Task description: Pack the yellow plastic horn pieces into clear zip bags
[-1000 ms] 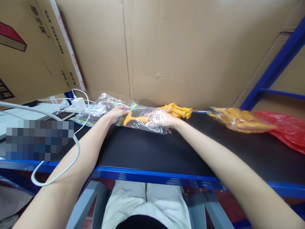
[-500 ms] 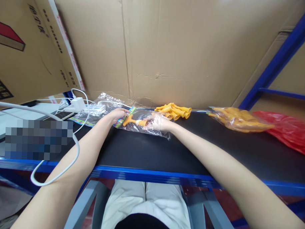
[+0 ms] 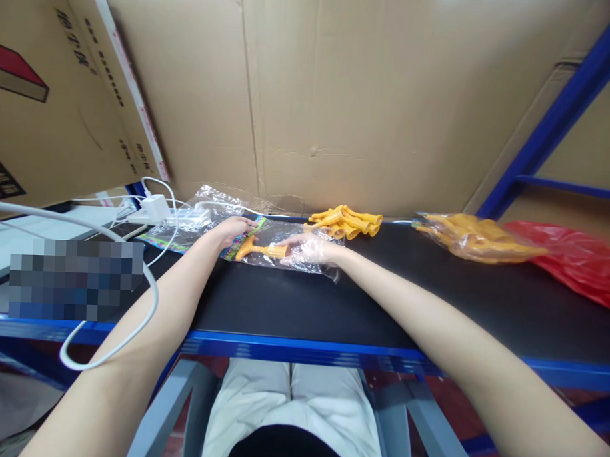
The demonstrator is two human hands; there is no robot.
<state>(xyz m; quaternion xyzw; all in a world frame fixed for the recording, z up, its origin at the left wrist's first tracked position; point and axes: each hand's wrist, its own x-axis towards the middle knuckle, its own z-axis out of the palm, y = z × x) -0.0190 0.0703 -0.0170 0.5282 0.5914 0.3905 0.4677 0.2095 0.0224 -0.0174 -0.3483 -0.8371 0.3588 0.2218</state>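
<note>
A clear plastic bag with a colourful printed header lies on the black tabletop. My left hand is closed on the header end of the bag. Inside it lies an orange plastic T-shaped piece, its crossbar toward the header and its flared end to the right. My right hand reaches into the bag, under the film. Its fingers are stretched out and parted at the flared end, close around it or just touching it. Behind the right hand is a pile of similar orange pieces.
More clear bags lie at left, near a white charger and looping white cables. To the right are a filled bag of orange pieces and a red plastic bag. Cardboard stands behind the table's blue edge.
The orange piece has slid left, deeper toward the header. My right hand has shifted slightly left, and its fingers have loosened from the flared end. The left hand stays on the bag.
</note>
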